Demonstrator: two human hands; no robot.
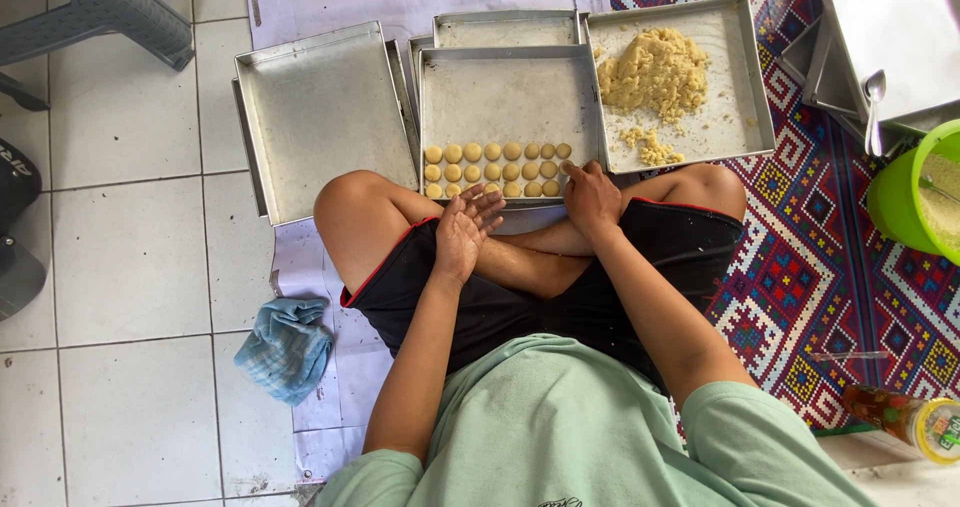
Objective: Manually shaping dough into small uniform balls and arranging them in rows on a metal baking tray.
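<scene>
A person sat cross-legged on a white tiled floor (120, 257), partly on a patterned woven mat (800, 257) at three o'clock. The left hand (465, 229) lay palm up and loose, grasping nothing, just below the middle tray (510, 92) at twelve o'clock. The right hand (590, 195) rested knuckles up at that tray's near right corner, fingertips touching the last of the dough balls (495, 169) lined in rows along its near edge; whether it pinched one I cannot tell. A bare tray (320, 117) sat at eleven o'clock, a tray of crumbly dough (655, 72) at one, a blue cloth (288, 347) at eight, a green bucket (905, 202) at three.
</scene>
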